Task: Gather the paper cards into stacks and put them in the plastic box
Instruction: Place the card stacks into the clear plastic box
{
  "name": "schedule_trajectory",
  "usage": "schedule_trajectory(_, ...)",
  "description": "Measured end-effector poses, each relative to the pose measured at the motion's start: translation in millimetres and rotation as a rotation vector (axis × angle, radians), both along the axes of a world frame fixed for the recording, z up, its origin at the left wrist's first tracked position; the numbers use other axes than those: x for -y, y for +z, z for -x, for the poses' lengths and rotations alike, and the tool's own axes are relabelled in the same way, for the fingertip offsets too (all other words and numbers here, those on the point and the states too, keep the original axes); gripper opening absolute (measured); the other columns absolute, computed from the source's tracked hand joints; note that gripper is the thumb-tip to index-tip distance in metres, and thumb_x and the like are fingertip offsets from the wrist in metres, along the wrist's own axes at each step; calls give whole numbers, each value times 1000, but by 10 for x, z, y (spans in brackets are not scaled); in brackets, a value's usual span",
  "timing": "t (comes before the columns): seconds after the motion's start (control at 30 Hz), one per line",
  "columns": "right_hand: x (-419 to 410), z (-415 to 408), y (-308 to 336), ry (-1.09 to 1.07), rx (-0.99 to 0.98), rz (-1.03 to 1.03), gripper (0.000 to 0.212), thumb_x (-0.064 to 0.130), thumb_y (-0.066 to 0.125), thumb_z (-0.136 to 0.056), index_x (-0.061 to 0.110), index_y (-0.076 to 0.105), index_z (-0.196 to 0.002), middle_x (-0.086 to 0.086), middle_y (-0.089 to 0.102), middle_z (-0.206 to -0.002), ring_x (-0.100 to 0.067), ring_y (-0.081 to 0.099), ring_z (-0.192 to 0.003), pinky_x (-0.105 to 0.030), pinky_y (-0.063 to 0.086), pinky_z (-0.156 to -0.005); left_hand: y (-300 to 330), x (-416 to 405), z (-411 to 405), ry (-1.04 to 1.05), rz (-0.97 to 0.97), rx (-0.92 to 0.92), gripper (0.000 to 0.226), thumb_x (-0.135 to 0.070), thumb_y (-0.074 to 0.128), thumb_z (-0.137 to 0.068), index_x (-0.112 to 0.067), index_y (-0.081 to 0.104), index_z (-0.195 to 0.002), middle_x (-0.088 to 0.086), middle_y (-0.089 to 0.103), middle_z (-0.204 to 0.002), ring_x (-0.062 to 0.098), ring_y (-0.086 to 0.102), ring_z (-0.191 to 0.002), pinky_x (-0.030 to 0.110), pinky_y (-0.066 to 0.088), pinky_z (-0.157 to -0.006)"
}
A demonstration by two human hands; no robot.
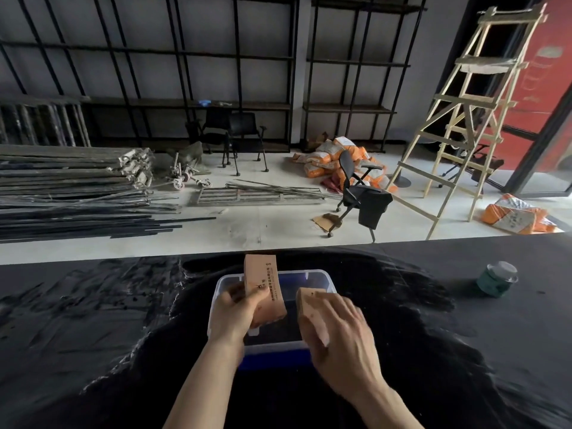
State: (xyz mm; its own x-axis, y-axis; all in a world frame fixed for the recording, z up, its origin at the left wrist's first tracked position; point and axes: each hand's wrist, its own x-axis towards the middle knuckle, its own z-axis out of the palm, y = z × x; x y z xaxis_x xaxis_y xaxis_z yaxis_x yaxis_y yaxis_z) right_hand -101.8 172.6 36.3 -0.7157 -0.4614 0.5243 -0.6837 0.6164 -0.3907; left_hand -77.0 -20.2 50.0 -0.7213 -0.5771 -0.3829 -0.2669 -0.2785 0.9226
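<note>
While both hands work over the plastic box (315,278), each is closed on its own stack of paper cards. The left hand (230,315) grips an upright stack of cards (263,289) by its lower part, thumb across the printed face, the stack's top rising above the box's far rim. The right hand (335,332) lies palm-down over a second stack of cards (311,300), fingers wrapped on its near end; this stack is tilted and sits at the box's right side, though whether it touches the box floor cannot be told. The two stacks are near each other but apart.

The box is clear-walled with a blue near edge and stands open at the middle of the table (93,320), closer to the far edge than the near one. The table is covered in wrinkled black sheeting. A green jar (496,280) with a clear lid stands toward the far right corner, well apart from the box.

Beyond the far edge, the floor holds an office chair (360,193), a wooden ladder (470,119), orange sacks (331,159) and stacked metal bars (71,193).
</note>
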Motion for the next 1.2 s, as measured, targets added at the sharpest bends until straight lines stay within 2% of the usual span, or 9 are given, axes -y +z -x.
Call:
schedule_trajectory(0.13,-421,612,-212,-305,115,-122,67,63,31,-98,26,41,-153,-11,42,-159,-29,32,-149,-51,27,-122,-50,-80,117,-13,41,100,38,-26,83,-85,-15,68,-119,14,75,-110,33,68,-107,51,60,-95)
schedule_trajectory(0.27,-677,904,-602,-374,287,-384,77,73,6,-91,39,16,-159,-14,15,-170,-33,2,-156,-59,6,-125,-169,-80,222,-41,74,195,45,-21,83,-85,-9,63,-123,17,78,-112,29,69,-94,38,58,-73)
schedule_trajectory(0.4,-694,979,-872,-350,381,-517,92,83,-20,-76,45,-2,-158,-9,-4,-171,-34,-15,-154,-63,-8,-122,-280,-78,326,-102,138,309,54,-22,86,-82,-9,58,-126,16,78,-114,31,75,-100,47,64,-86)
schedule_trajectory(0.63,-659,949,-1103,-373,406,-538,95,85,-22,-72,47,-4,-157,-7,-7,-171,-35,-18,-154,-66,-8,-121,-331,-102,454,-169,194,405,64,-17,83,-85,-8,48,-138,19,73,-128,33,75,-107,35,61,-67)
schedule_trajectory(0.8,-664,961,-1117,-375,398,-537,92,84,-20,-74,47,-6,-157,-7,-8,-171,-34,-20,-153,-65,-9,-121,-295,-207,512,-257,315,514,74,-20,80,-88,-9,38,-149,17,63,-140,31,67,-116,37,58,-80)
schedule_trajectory(0.9,-666,962,-1123,-375,405,-538,91,84,-19,-75,47,-5,-157,-6,-8,-171,-33,-20,-153,-65,-9,-122,-303,-262,538,-338,425,611,83,-27,78,-90,-8,31,-155,15,53,-152,33,55,-137,42,51,-101)
schedule_trajectory(0.97,-665,966,-1121,-377,409,-544,92,84,-21,-74,47,-7,-157,-6,-10,-171,-33,-21,-153,-65,-10,-122,-295,-284,544,-393,509,669,76,-35,75,-92,-9,38,-152,12,59,-144,30,59,-131,38,51,-100)
schedule_trajectory(1.07,-667,957,-1117,-378,407,-536,93,84,-22,-73,47,-5,-157,-6,-8,-171,-33,-20,-153,-65,-9,-122,-291,-285,529,-524,676,725,54,-53,67,-90,-18,66,-131,0,71,-113,23,70,-107,35,57,-95)
schedule_trajectory(1.2,-665,961,-1108,-376,411,-541,93,84,-22,-74,47,-5,-157,-6,-9,-171,-33,-21,-153,-65,-9,-122,-330,-304,515,-506,877,711,56,-64,61,-85,-24,67,-125,-1,76,-115,23,74,-103,41,63,-89)
